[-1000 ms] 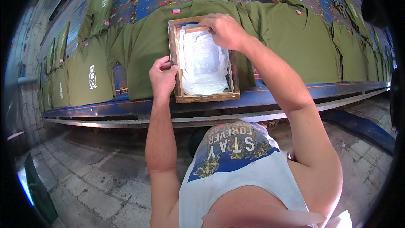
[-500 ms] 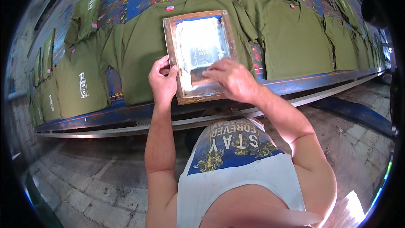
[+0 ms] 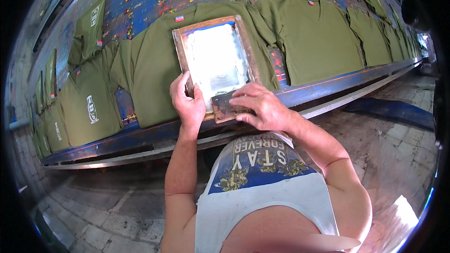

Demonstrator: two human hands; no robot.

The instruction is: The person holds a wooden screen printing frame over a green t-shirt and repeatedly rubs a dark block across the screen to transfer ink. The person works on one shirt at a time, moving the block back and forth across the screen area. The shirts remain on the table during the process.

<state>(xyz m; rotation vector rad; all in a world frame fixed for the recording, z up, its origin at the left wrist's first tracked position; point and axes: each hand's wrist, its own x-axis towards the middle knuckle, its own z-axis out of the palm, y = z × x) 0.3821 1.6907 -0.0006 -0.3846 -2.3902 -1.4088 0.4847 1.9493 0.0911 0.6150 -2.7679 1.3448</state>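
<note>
A wooden-framed printing screen [image 3: 243, 42] with bright white mesh lies on an olive-green T-shirt [image 3: 152, 58], tilted slightly to the left. My left hand [image 3: 189, 105] grips the lower left side of the frame, the thumb over its inner edge. In my right hand [image 3: 268, 108] is a dark, stained squeegee [image 3: 222, 108], held between thumb and fingers at the frame's near end. It covers part of the near rail. Glare washes out most of the mesh, though a faint printed design shows near its lower middle.
More olive T-shirts lie along the paint-spattered table [image 3: 154, 0]: a plain shirt [image 3: 318, 42] to the right, and a shirt with a white bottle-shaped print [image 3: 91, 110] to the left. A folded shirt [image 3: 89, 28] lies farther back. The table's near edge [image 3: 323, 96] curves across.
My right hand has drawn the squeegee toward me, from inside the frame to its near rail. My left hand still grips the frame's left side. The whole view has shifted slightly.
</note>
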